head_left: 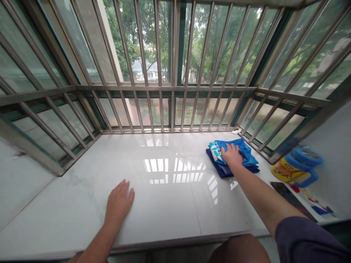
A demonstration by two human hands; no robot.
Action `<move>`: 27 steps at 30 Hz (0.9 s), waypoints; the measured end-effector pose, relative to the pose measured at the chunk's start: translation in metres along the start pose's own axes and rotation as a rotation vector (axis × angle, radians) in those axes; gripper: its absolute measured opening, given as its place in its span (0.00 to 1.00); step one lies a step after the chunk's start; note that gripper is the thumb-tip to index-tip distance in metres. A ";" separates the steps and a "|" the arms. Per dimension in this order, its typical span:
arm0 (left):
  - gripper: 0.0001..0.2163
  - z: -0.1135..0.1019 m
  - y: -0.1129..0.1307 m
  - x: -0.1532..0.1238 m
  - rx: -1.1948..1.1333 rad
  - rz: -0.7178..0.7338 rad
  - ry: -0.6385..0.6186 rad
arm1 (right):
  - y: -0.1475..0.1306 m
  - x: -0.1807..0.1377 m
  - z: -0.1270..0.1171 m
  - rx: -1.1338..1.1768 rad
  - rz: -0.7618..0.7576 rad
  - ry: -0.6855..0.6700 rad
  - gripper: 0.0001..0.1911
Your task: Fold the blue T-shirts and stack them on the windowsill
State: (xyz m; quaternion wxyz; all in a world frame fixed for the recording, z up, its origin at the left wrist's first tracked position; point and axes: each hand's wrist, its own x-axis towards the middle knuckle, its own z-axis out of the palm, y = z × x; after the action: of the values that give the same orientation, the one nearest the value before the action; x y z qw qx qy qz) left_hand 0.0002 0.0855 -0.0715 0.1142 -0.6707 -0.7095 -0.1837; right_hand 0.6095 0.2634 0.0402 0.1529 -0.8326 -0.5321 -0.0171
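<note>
A small stack of folded blue clothes (248, 155) lies at the right of the white window ledge (164, 215). Bright blue cloth is on top, with a white and teal patterned part at its left side and darker navy cloth (226, 171) underneath. My right hand (232, 155) rests on top of the stack, fingers spread over the fabric. Whether the fingertips pinch any cloth is not visible; the hand looks laid flat. On the left part of the ledge, my left hand (119, 199) lies on the bare surface with its fingers stretched out, holding nothing.
Metal bars (172, 109) and window panes enclose the ledge on three sides. At the far right stands a yellow and blue cup with a handle (297, 166). A dark flat object (292, 199) lies in front of it, beside a colourful printed item (315, 201).
</note>
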 end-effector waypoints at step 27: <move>0.25 -0.001 0.002 -0.001 0.002 -0.024 0.006 | 0.000 -0.002 0.001 0.011 0.016 0.012 0.40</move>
State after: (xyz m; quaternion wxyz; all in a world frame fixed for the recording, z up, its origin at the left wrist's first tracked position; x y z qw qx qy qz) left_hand 0.0026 0.0846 -0.0704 0.1148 -0.6617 -0.7171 -0.1865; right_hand 0.6088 0.2618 0.0386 0.1607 -0.8359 -0.5246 -0.0182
